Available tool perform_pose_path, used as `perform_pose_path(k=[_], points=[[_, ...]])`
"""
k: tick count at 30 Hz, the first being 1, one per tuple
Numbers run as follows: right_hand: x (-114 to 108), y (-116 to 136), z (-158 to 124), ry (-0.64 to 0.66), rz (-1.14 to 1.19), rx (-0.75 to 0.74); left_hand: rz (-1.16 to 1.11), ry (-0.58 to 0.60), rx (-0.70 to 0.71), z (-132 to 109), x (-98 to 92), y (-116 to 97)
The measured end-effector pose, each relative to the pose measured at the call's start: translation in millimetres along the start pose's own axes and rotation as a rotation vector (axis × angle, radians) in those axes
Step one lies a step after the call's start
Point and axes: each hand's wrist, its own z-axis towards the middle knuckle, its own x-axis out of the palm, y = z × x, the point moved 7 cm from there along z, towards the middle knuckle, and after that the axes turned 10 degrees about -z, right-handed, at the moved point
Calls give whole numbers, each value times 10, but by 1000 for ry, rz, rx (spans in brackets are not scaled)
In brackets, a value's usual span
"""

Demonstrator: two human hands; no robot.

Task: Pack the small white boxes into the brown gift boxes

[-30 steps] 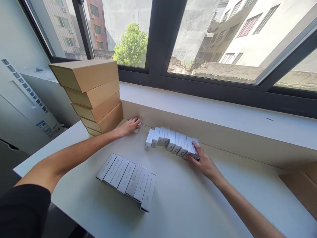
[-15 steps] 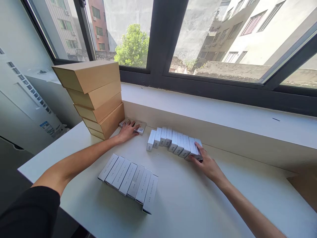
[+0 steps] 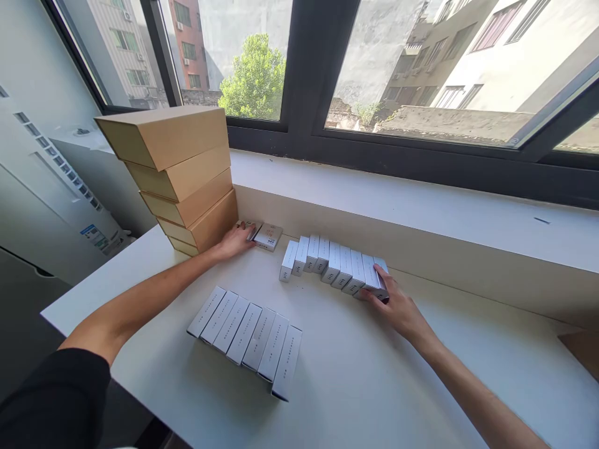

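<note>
My left hand (image 3: 235,239) reaches far left, its fingers curled onto the near end of a pair of small flat boxes (image 3: 267,236) lying beside the stack of brown cardboard boxes (image 3: 178,174). My right hand (image 3: 397,307) presses its fingers against the right end of a row of several small white boxes (image 3: 334,267) standing near the wall. A second row of several white boxes (image 3: 248,340) lies flat nearer to me, between my arms, untouched.
The white table (image 3: 374,380) ends at a low beige wall under a white windowsill (image 3: 421,212). A brown cardboard piece (image 3: 583,349) lies at the far right edge. A white appliance (image 3: 42,181) stands left of the table.
My left hand has drawn the small flat boxes out from beside the brown stack, so they now show to the right of its fingers. My right hand stays on the row's end.
</note>
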Motion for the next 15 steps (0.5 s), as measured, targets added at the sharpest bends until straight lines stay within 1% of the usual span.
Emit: perform_pose_path(k=[2, 4, 6, 7, 9, 11, 15], points=[[-9, 18, -13, 5, 3, 7, -112, 5, -22, 12, -31, 36], [-18, 32, -20, 1, -5, 7, -204, -11, -88, 48, -61, 108], [-15, 34, -19, -1, -14, 7, -246, -41, -136, 94, -85, 141], [-11, 33, -14, -1, -16, 3, -251, -52, -135, 117, -91, 120], [-8, 30, -3, -8, -13, -8, -246, -71, -112, 152, -91, 11], [-7, 27, 6, -12, -5, -17, -205, -78, -85, 164, -69, -170], [-5, 24, -1, 7, 2, -9, -76, -82, 75, 132, 34, -676]])
